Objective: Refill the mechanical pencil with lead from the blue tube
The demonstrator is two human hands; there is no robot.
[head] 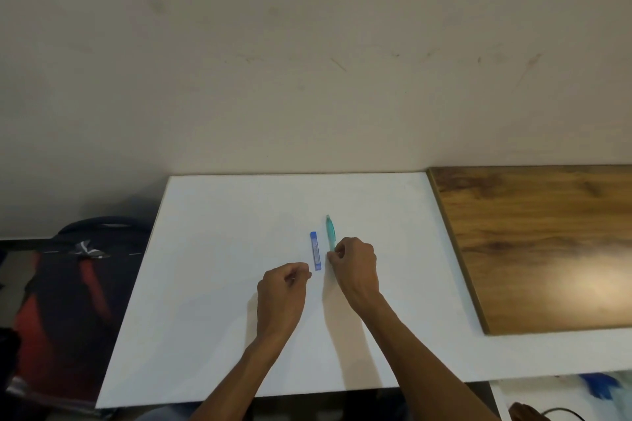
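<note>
A teal mechanical pencil (330, 231) lies on the white table (219, 249), pointing away from me. My right hand (355, 261) covers its near end with fingers curled around it; the pencil still rests on the table. Just left of it lies the blue lead tube (315, 250), parallel to the pencil. My left hand (285, 287) hovers at the tube's near end with fingers loosely curled and nothing in them; its fingertips stop just short of the tube.
A wooden board (533, 243) covers the table's right side. A dark bag with red parts (75, 284) sits on the floor to the left. The wall runs along the table's far edge. Blue and white items (595, 386) lie at bottom right.
</note>
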